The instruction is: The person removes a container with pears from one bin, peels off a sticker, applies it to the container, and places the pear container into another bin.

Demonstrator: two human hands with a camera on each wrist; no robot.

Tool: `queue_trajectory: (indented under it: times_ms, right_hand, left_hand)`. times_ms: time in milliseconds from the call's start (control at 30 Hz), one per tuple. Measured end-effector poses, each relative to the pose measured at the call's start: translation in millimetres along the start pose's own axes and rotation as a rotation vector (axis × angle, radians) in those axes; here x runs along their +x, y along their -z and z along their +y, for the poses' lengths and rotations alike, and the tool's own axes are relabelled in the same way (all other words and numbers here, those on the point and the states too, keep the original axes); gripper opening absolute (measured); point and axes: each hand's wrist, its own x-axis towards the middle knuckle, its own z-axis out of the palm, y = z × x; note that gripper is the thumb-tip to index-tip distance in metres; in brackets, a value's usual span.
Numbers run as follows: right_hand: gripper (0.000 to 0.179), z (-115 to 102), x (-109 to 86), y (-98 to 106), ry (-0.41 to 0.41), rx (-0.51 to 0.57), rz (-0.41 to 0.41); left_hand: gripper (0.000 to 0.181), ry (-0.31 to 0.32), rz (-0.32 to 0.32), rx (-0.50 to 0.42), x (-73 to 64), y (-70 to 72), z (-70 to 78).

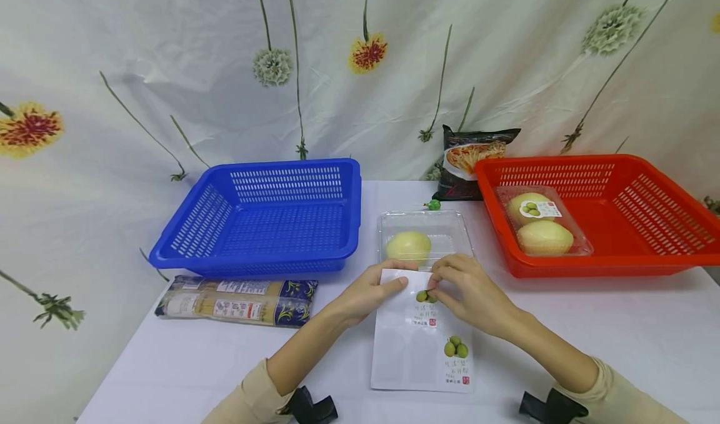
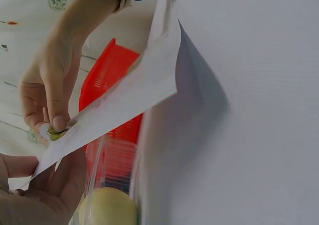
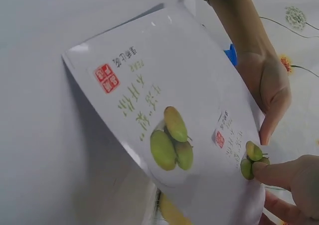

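A white sheet of labels (image 1: 402, 355) is held up over the table, tilted in both wrist views. My left hand (image 1: 371, 291) grips its top edge, thumb on the face and fingers behind. With thumb and fingertips, my right hand (image 1: 475, 291) pinches a pear-picture sticker (image 3: 250, 154) near that edge; its upper end looks lifted off the backing in the left wrist view. Lower on the sheet is a second sticker (image 3: 172, 142) with green fruit and a red seal. Just beyond the hands stands a clear plastic box (image 1: 450, 229) holding one pale yellow fruit (image 1: 408, 247).
A blue basket (image 1: 281, 224) stands at left, with a bag of noodles (image 1: 239, 301) in front. At right, a red basket (image 1: 624, 224) contains a labelled clear fruit pack (image 1: 542, 224). Behind are a black food packet (image 1: 469, 164) and a small green object (image 1: 432, 205).
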Motion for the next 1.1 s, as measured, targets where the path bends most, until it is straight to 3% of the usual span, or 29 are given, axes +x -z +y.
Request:
queue_trajectory:
  times_ms: [500, 800, 1100]
  right_hand:
    - [0.025, -6, -5.2, 5, 0.081, -0.025, 0.008]
    - [0.025, -15, -8.8, 17, 0.087, 0.024, -0.093]
    - [0.026, -23, -11.2, 27, 0.129, 0.066, -0.108]
  left_hand:
    - [0.031, 0.039, 0.117, 0.076, 4.7, 5.9, -16.7]
    - [0.032, 0.070, 0.149, 0.048, 5.1, 9.9, -21.7]
    - [0.030, 0.079, 0.192, 0.040, 5.3, 15.3, -26.9]
